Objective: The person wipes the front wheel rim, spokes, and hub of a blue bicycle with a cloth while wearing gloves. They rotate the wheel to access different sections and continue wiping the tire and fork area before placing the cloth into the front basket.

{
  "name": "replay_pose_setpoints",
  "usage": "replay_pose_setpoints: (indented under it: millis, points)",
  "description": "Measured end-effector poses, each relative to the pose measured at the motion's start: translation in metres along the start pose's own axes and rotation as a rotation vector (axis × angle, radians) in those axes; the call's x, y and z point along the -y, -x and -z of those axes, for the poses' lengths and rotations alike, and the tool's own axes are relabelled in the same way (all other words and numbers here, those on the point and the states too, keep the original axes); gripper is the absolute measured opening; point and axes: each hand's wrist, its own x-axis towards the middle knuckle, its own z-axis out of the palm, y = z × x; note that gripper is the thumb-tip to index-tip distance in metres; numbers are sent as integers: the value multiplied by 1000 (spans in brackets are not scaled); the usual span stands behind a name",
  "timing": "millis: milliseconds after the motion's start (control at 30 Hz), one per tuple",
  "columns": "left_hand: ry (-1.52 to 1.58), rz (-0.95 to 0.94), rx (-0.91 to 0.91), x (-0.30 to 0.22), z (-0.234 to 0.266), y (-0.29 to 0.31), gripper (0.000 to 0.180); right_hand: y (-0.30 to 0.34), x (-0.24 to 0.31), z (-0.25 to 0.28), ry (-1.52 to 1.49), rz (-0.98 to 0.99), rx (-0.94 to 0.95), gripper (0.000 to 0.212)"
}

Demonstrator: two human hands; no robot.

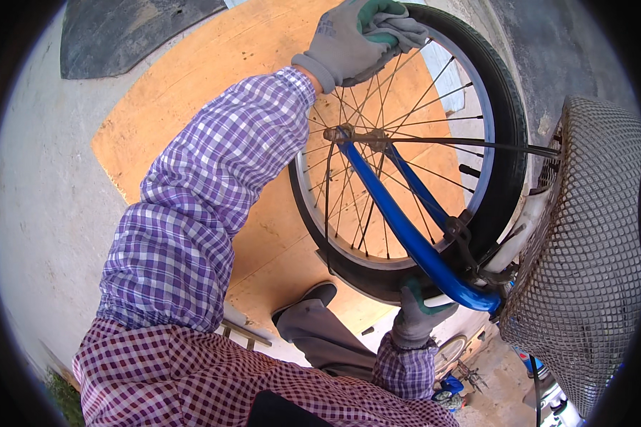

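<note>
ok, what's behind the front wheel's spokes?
Through the wheel spokes: an orange-brown board, the far blue fork blade. The tyre hides the ground under it.

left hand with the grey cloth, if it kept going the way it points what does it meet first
The left hand, gloved in grey and green, presses a grey cloth toward the black rubber bicycle tyre. Straight on, it would probably meet that tyre and its silver rim first; depth is unclear.
</note>
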Motion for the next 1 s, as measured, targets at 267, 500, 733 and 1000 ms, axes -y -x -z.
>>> replay_pose_setpoints:
  millis: [267,500,733,1000]
  points:
    - [-453,175,89,36,9,-17,50,-16,7,-7,98,-30,68,84]
    - [-842,247,59,121,33,15,40,-18,6,-13,-103,-120,119,93]
    - [-979,530,228,102,28,16,38,-2,1,-3,40,-164,64,96]
    - [-467,500,136,24,12,24,40,-11,30,63,24,-191,38,97]
